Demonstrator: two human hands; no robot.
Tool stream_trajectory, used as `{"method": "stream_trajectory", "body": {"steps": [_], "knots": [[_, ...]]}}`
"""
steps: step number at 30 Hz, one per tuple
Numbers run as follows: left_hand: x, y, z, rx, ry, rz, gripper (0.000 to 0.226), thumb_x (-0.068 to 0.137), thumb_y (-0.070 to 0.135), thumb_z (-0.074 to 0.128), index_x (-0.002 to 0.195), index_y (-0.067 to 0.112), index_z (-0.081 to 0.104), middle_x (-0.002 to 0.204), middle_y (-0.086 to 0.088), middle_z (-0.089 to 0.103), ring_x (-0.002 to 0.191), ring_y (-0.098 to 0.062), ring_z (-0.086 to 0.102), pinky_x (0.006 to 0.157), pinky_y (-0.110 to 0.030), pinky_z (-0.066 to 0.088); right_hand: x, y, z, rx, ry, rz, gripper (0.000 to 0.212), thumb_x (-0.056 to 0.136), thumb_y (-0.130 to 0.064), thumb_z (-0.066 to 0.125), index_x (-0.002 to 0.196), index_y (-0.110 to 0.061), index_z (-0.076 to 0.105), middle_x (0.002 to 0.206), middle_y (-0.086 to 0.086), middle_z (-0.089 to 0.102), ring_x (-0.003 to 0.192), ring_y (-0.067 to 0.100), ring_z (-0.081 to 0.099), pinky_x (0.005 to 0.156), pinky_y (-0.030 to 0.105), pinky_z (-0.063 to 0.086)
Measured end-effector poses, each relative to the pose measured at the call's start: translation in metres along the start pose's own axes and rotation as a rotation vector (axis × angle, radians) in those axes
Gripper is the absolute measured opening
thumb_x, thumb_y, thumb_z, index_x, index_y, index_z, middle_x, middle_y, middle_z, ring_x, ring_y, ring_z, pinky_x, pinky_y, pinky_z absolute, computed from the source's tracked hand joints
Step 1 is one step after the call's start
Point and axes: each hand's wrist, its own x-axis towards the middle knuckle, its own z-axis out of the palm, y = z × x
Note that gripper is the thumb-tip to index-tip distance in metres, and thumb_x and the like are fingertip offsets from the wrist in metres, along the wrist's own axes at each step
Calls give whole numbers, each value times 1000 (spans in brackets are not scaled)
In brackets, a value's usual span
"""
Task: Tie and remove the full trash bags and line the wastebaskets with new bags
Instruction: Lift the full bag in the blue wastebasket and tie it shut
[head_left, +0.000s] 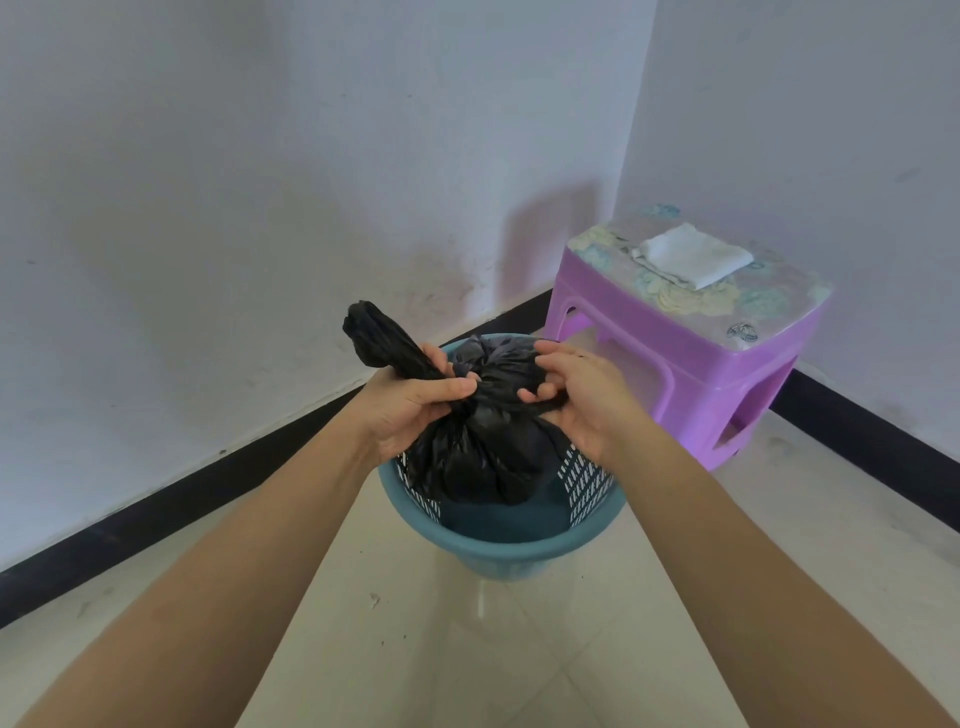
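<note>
2 bare hands of ours met over the round teal plastic wastebasket with slotted sides, which stood on the pale tiled floor near the corner of the room. Our left hand was closed round 1 twisted tail of the crumpled black plastic trash bag, thumb laid across the gathered neck, and the free end of that tail stuck up and away to the left above our knuckles. Our right hand gripped the other side of the neck, its fingers curled round a second strand of black plastic. The bag's bulging body hung between our wrists, its lower part down inside the basket's rim, toward the far side; we could not tell whether it rested on the basket's bottom or was held clear of it. Some of the bare teal inner wall showed in front of the bag.

Just beside the basket, to the right and behind, stood a low purple plastic stool with a flower-patterned top, tucked into the corner. 1 folded white cloth lay on that top. A black baseboard ran along the foot of the white walls.
</note>
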Motion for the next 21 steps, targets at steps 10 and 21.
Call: {"method": "stream_trajectory", "body": {"steps": [10, 21], "knots": [[-9, 30, -2, 557, -169, 146, 29, 74, 2, 79, 74, 14, 52, 79, -7, 56, 82, -20, 62, 78, -33, 54, 13, 6, -13, -1115, -272, -715, 62, 83, -5, 52, 143, -22, 51, 140, 0, 56, 137, 19, 42, 114, 49, 34], [-13, 37, -1, 825, -220, 156, 30, 68, 26, 85, 77, 16, 57, 88, -24, 62, 98, -45, 62, 90, -62, 50, 6, 13, -6, -1164, -404, -559, 77, 74, -21, 57, 149, -25, 40, 148, -7, 49, 143, 13, 33, 119, 44, 25]]}}
